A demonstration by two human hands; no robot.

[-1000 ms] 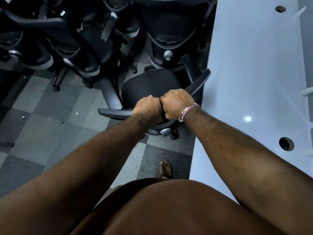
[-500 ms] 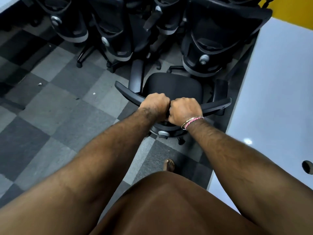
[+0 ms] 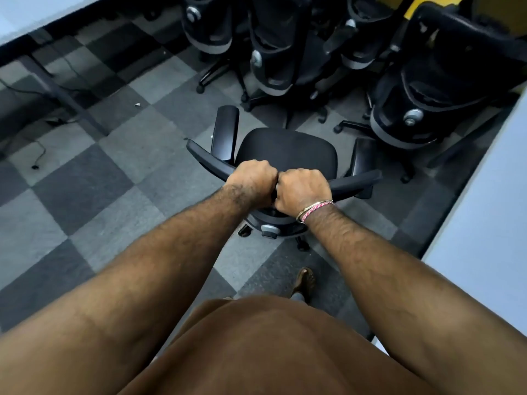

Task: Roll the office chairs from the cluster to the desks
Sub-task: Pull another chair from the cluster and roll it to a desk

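Head: chair backrest [image 3: 353, 182] under both fists, apparently.

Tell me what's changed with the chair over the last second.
The chair has rolled back from the cluster, opening bare floor between them, and away from the right desk; the view has swung left, so a second desk now shows top left. Unchanged: left hand and right hand grip the backrest top, side by side.

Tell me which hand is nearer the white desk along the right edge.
Right. The right hand grips the chair's backrest top on the side toward the white desk; the left hand grips beside it, farther away.
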